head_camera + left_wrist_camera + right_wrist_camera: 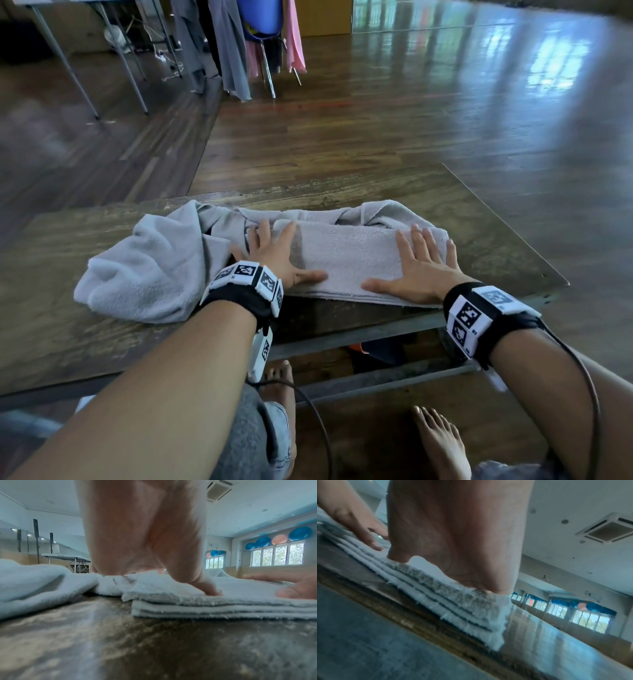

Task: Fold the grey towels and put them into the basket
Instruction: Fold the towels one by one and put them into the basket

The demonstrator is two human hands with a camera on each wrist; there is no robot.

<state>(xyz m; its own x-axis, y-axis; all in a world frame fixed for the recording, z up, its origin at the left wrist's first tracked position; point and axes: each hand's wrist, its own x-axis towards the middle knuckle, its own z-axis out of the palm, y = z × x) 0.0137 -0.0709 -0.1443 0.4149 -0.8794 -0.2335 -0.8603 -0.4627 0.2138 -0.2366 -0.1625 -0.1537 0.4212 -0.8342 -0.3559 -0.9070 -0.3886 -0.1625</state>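
left hand [274, 255] | right hand [423, 270] | both flat on folded towel [346, 253]

We found a large hall: a polished wood floor [445, 102] filling the upper frame, balloons [278, 539] above right-hand windows [278, 555], a ceiling air-conditioning unit [607, 530] at upper right.

Grey towels [346, 253], brown wooden table [68, 329]
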